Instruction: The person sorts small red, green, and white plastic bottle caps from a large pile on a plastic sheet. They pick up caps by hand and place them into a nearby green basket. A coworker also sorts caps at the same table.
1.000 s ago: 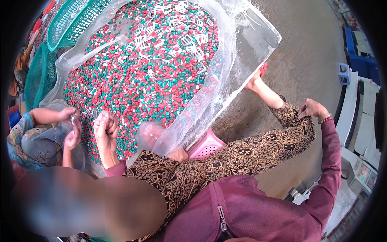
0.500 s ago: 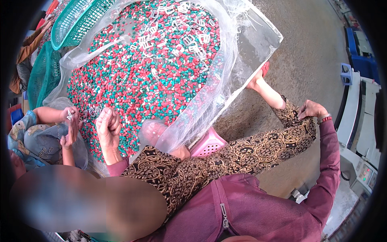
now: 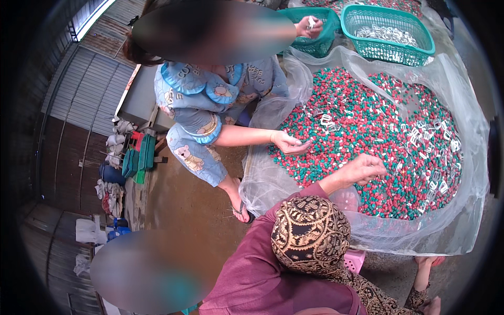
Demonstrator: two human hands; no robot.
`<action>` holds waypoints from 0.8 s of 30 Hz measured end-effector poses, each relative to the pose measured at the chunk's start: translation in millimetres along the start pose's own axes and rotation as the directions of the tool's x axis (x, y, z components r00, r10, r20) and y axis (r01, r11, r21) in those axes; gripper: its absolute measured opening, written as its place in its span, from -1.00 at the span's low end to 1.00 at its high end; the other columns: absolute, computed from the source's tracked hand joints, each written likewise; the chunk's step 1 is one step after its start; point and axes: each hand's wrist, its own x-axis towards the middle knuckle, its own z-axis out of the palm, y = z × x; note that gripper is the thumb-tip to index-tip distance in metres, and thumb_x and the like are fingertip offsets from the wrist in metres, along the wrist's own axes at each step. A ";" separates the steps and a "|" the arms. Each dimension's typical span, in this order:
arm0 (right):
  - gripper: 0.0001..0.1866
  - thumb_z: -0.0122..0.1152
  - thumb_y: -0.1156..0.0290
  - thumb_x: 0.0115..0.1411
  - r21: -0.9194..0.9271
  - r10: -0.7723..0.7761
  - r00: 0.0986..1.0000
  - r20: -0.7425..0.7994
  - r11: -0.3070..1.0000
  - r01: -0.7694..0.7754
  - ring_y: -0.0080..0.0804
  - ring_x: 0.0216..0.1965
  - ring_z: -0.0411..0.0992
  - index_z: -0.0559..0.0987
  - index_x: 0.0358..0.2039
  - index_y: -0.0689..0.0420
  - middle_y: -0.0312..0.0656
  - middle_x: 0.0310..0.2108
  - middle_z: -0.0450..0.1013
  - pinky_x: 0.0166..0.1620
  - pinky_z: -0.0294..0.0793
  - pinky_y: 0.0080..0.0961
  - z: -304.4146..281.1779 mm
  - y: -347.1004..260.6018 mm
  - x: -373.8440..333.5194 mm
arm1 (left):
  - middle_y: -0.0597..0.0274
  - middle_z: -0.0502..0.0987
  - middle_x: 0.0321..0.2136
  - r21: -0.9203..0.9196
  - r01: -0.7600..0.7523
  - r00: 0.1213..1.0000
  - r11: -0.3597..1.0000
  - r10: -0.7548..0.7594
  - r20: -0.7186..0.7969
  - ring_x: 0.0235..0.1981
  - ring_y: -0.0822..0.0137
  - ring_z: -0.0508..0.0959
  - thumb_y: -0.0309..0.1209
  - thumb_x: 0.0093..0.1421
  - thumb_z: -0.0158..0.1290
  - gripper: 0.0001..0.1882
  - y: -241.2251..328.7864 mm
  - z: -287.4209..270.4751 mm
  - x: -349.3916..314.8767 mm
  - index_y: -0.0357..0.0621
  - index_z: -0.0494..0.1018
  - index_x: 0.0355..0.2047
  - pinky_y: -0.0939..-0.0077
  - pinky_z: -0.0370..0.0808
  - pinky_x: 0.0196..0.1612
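My left hand (image 3: 362, 169) hovers over the near part of a heap of small red, green and white pellets (image 3: 336, 136). Its fingers are bent and held together; whether anything is between them cannot be made out. White plastic buckle-like pieces (image 3: 420, 137) lie on the pellets, mostly to the right, beyond this hand. Close to the lower edge, my right hand (image 3: 433, 306) is partly cut off beside the hem of my patterned trousers (image 3: 417, 298); its fingers are unclear. Translucent sheeting (image 3: 399, 231) surrounds the heap.
Across from me a co-worker in blue printed clothes (image 3: 197, 123) reaches one hand (image 3: 291, 143) over the pellets. The other hand (image 3: 310, 26) holds a white piece by a green basket (image 3: 315, 50). Another green basket (image 3: 388, 55) contains white pieces. A pink plastic stool (image 3: 354, 260) stands beneath the sheeting.
The view has swung left, bringing the co-worker and baskets further in. My left hand has tipped forward over the pellets. The co-worker's hands, formerly close together, are now apart.
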 end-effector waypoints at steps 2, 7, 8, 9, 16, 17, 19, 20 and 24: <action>-0.73 0.18 0.33 0.10 -0.020 -0.071 0.997 0.002 0.997 0.071 -0.35 -0.38 0.50 0.59 -0.26 0.24 -0.10 -0.31 0.56 -0.27 0.48 -0.48 7.3 -25.0 15.7 | 0.56 0.22 -0.69 0.036 -0.026 1.000 0.999 0.026 -0.015 -0.77 0.71 0.08 -0.26 0.25 0.03 -0.79 -1.1 6.6 -13.2 -0.16 0.45 -0.37 0.72 -0.06 -0.73; -0.73 0.18 0.31 0.09 -0.021 -0.084 0.996 0.006 0.996 0.084 -0.32 -0.37 0.49 0.60 -0.26 0.22 -0.09 -0.31 0.55 -0.26 0.47 -0.45 7.3 -28.4 19.7 | 0.56 0.26 -0.73 0.000 -0.036 0.999 0.999 0.036 0.003 -0.77 0.72 0.10 -0.25 0.24 0.04 -0.78 -6.4 29.2 -16.3 -0.14 0.45 -0.42 0.72 -0.03 -0.72; -0.73 0.19 0.31 0.09 -0.010 -0.055 0.999 -0.002 0.998 0.055 -0.31 -0.37 0.49 0.60 -0.27 0.22 -0.08 -0.31 0.55 -0.26 0.47 -0.45 6.6 -17.2 12.3 | 0.56 0.27 -0.73 0.044 -0.050 0.999 0.998 0.049 0.023 -0.77 0.72 0.11 -0.25 0.24 0.04 -0.78 -3.3 35.9 -12.7 -0.14 0.46 -0.43 0.72 -0.03 -0.72; -0.73 0.19 0.31 0.08 -0.004 -0.036 0.999 -0.001 0.999 0.036 -0.30 -0.36 0.49 0.60 -0.27 0.21 -0.08 -0.31 0.55 -0.26 0.47 -0.44 3.9 -6.0 7.7 | 0.57 0.26 -0.73 0.052 -0.054 0.998 0.997 0.052 0.031 -0.77 0.72 0.11 -0.25 0.24 0.04 -0.78 -1.2 40.5 -10.9 -0.14 0.46 -0.43 0.72 -0.03 -0.72; -0.73 0.20 0.29 0.07 0.058 0.097 0.995 0.026 0.993 -0.099 -0.25 -0.34 0.49 0.61 -0.27 0.18 -0.06 -0.32 0.54 -0.25 0.47 -0.40 -10.4 64.4 -25.8 | 0.58 0.26 -0.73 0.122 -0.030 0.999 0.992 0.026 0.035 -0.75 0.71 0.13 -0.28 0.22 0.04 -0.79 -10.4 40.5 -4.4 -0.15 0.48 -0.42 0.70 -0.01 -0.71; -0.73 0.20 0.29 0.07 0.063 0.116 0.993 0.029 0.991 -0.118 -0.25 -0.34 0.49 0.61 -0.27 0.18 -0.05 -0.32 0.54 -0.24 0.47 -0.40 -10.0 69.2 -29.6 | 0.58 0.27 -0.72 0.130 -0.017 0.999 0.991 0.013 0.032 -0.75 0.71 0.13 -0.28 0.22 0.04 -0.80 -10.5 39.5 -5.0 -0.15 0.49 -0.42 0.70 0.00 -0.71; -0.73 0.20 0.28 0.06 0.074 0.135 0.990 0.031 0.988 -0.137 -0.23 -0.33 0.49 0.61 -0.27 0.17 -0.05 -0.32 0.54 -0.24 0.47 -0.38 -10.7 77.2 -33.2 | 0.53 0.33 -0.69 0.129 0.036 0.999 0.991 -0.040 0.030 -0.71 0.71 0.19 -0.29 0.21 0.04 -0.80 -14.0 34.8 -2.5 -0.15 0.50 -0.41 0.70 0.07 -0.68; -0.73 0.20 0.28 0.06 0.077 0.144 0.989 0.032 0.986 -0.146 -0.22 -0.33 0.49 0.61 -0.28 0.17 -0.04 -0.32 0.53 -0.24 0.47 -0.38 -11.6 79.7 -35.1 | 0.51 0.36 -0.67 0.129 0.061 0.997 0.990 -0.066 0.032 -0.69 0.70 0.22 -0.29 0.21 0.05 -0.81 -16.7 32.2 -0.3 -0.16 0.51 -0.41 0.71 0.10 -0.66; -0.73 0.21 0.27 0.05 0.087 0.126 0.992 0.032 0.988 -0.128 -0.20 -0.32 0.48 0.62 -0.28 0.15 -0.03 -0.32 0.53 -0.23 0.46 -0.35 -6.2 76.0 -25.6 | 0.42 0.47 -0.59 0.260 -0.030 0.999 0.965 0.020 0.040 -0.56 0.65 0.36 -0.29 0.21 0.05 -0.78 -41.8 27.3 12.0 -0.20 0.52 -0.41 0.67 0.29 -0.51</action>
